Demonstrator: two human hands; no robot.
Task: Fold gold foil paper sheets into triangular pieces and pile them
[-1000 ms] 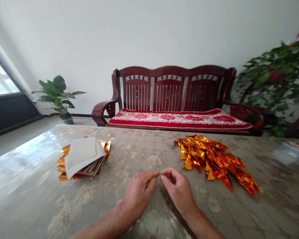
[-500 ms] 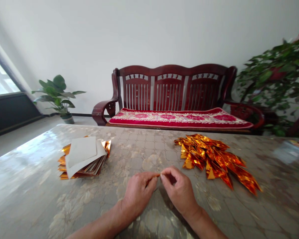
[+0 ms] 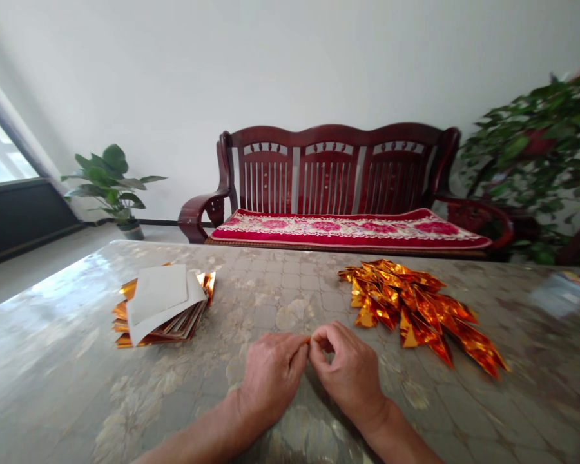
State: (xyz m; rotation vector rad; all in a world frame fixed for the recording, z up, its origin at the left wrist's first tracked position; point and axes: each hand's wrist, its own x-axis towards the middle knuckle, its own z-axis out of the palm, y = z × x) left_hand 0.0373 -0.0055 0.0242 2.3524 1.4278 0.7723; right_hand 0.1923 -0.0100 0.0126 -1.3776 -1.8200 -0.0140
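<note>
Thumb and fingers of my left hand (image 3: 275, 367) are pinched together, and a sliver of orange foil paper (image 3: 308, 339) shows at their tips. My right hand (image 3: 345, 370) meets it there, its thumb and forefinger closed in a ring on the same piece. Most of that foil is hidden by my fingers. Right of my hands lies a pile of folded, pointed orange foil pieces (image 3: 415, 299). To the left sits a stack of square sheets (image 3: 162, 293), white on top, with orange foil edges poking out.
A patterned glossy cover lies over the table (image 3: 270, 283). Near its right edge is a clear plastic bag (image 3: 560, 293). Beyond stands a dark red wooden bench (image 3: 323, 180) with a red floral cushion (image 3: 343, 227). Potted plants (image 3: 111, 180) flank it.
My right thumb and forefinger have closed tighter against my left fingertips, and less of the foil shows. The stack and the pile stay where they were.
</note>
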